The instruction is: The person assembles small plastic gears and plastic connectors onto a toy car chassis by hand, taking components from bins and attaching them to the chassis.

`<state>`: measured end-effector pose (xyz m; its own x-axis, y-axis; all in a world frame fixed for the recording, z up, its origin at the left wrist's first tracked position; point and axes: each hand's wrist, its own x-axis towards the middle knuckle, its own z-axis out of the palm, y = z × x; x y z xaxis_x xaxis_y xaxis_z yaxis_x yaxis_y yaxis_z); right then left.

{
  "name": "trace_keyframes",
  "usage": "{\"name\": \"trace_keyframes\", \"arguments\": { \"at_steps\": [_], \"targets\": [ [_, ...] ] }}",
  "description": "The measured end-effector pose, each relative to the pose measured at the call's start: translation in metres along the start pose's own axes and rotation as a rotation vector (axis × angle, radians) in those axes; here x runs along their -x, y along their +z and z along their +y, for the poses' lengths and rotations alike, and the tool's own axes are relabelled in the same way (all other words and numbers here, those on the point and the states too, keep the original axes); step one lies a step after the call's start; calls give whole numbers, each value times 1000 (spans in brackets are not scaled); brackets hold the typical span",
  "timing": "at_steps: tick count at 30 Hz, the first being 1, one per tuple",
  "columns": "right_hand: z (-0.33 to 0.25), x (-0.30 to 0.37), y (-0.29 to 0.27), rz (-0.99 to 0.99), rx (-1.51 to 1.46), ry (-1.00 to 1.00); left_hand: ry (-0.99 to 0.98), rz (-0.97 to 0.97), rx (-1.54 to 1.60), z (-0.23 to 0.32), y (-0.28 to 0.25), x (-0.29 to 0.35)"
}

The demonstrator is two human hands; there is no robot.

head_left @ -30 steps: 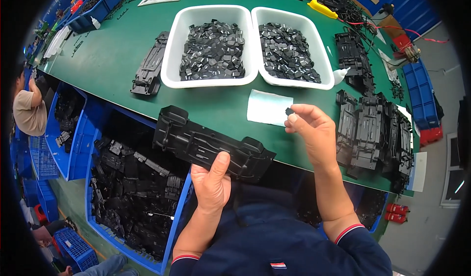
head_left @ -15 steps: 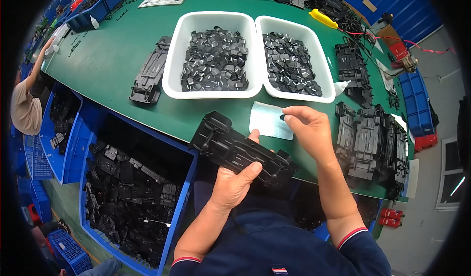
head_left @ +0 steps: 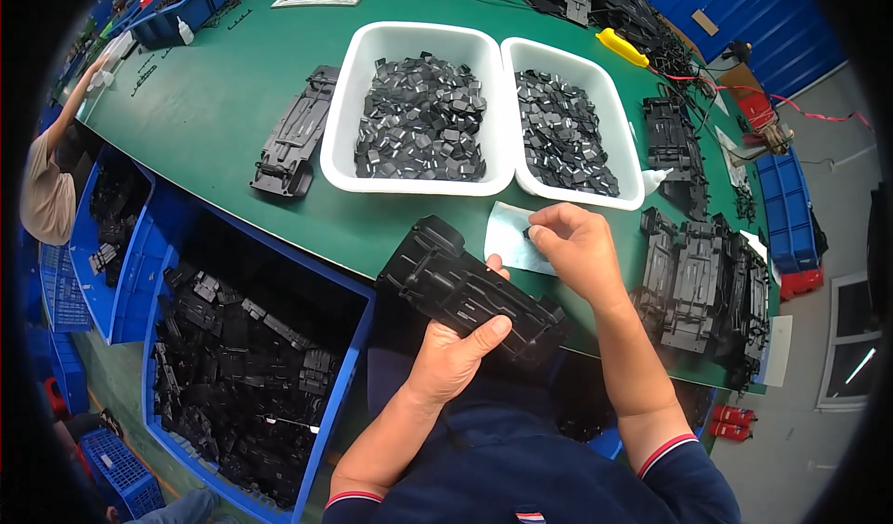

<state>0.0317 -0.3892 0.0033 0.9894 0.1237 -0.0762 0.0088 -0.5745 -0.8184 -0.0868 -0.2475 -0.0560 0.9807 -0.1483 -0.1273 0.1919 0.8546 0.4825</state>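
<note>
My left hand (head_left: 456, 352) grips a long black plastic toy-car chassis (head_left: 470, 287), thumb on its upper face and fingers beneath, tilted down to the right at the table's front edge. Close to its right end, my right hand (head_left: 577, 245) pinches a small black plastic piece (head_left: 528, 233) between thumb and forefinger, above a pale sheet (head_left: 507, 231) lying on the green table. The piece is mostly hidden by the fingertips. Beyond stand two white tubs, a left tub (head_left: 419, 187) and a right tub (head_left: 577, 198), both filled with small black pieces (head_left: 423, 119).
More chassis lie left of the tubs (head_left: 296, 133) and in a row at right (head_left: 693, 287). A white squeeze bottle (head_left: 655, 180) and a yellow-handled tool (head_left: 621, 47) are by the right tub. Blue crate (head_left: 346, 375) with black parts stands lower left. Another person (head_left: 51, 189) is at far left.
The view has shifted slightly, so the table things sit further right. My right hand has moved slightly closer to the chassis, still pinching the small piece; the left hand keeps its grip.
</note>
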Motion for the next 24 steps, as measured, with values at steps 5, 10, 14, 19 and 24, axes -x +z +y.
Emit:
{"name": "trace_keyframes", "arguments": {
  "at_steps": [5,10,14,19,24],
  "targets": [
    [-2,-1,2,10,68,13,-1,-2,-4,0,0,-1],
    [-5,5,-1,13,46,13,2,-2,-14,0,1,0],
    [-4,21,-9,85,-44,-85,-6,10,-1,0,2,1],
    [1,49,-23,246,-33,-582,32,21,27,6,6,5],
    [11,78,-28,350,116,-821,109,60,60,16,16,13]
  ]
}}
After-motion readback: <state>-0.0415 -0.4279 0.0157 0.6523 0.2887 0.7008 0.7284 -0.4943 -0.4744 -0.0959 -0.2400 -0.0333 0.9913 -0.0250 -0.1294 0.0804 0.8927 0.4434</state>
